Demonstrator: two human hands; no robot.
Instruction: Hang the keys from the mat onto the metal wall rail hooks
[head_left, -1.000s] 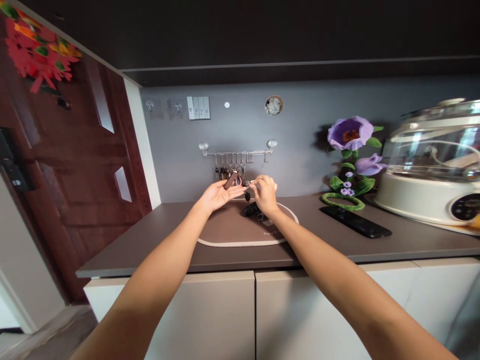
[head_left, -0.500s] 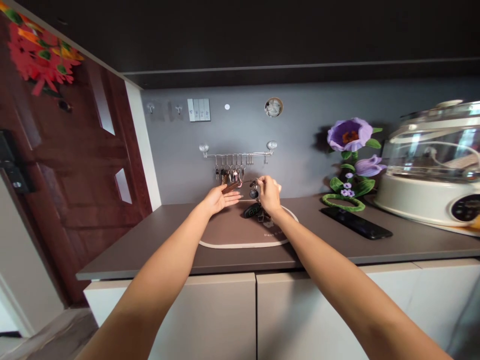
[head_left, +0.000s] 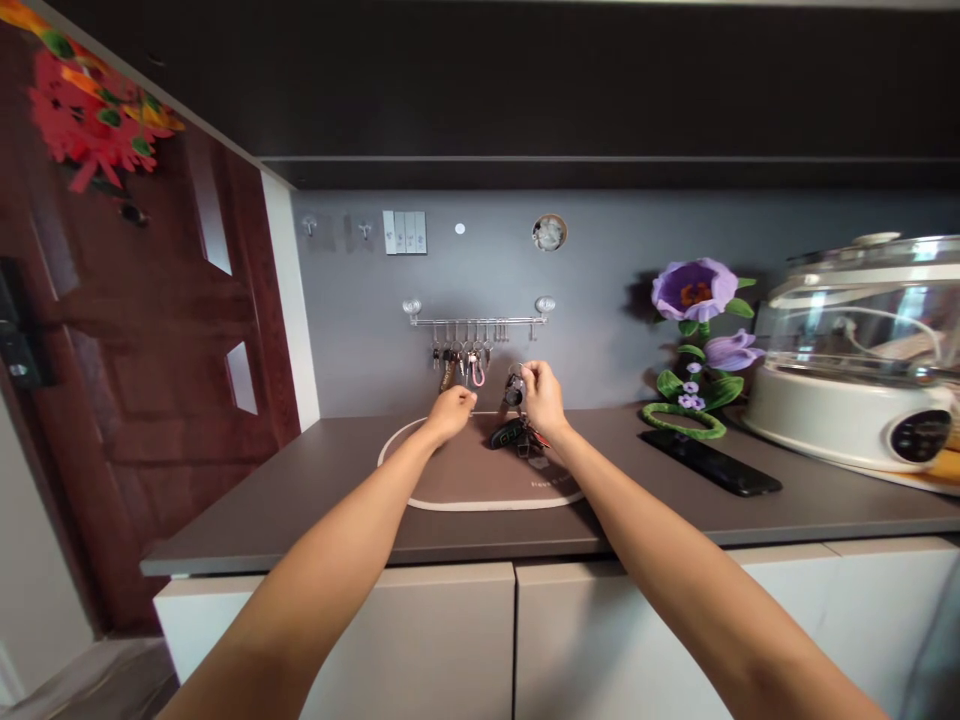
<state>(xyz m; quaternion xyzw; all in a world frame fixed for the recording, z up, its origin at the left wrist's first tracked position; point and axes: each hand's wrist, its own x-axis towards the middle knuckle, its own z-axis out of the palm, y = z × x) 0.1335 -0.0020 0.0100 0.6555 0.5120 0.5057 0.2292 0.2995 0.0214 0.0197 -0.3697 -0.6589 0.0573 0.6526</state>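
My right hand (head_left: pixel 541 400) is pinched on a small dark key fob with a ring (head_left: pixel 514 389), held just under the right half of the wall key rail (head_left: pixel 478 321). My left hand (head_left: pixel 451 411) hangs loosely curled below the keys on the rail (head_left: pixel 461 358), holding nothing that I can see; its fingers point down at the mat. A black car key with other keys (head_left: pixel 511 436) lies on the brown oval mat (head_left: pixel 465 470) right beneath my right hand.
A black phone (head_left: pixel 709 462) lies on the counter (head_left: pixel 315 490) to the right. A purple flower ornament (head_left: pixel 696 335) stands behind it, and a white appliance with a clear lid (head_left: pixel 862 350) sits at the far right. A brown door (head_left: pixel 142 330) is on the left.
My left hand turned from flat, palm up, to curled and dropped lower; the brown tag it touched now hangs from the rail. My right hand stayed pinched on the fob. The view tilted down.
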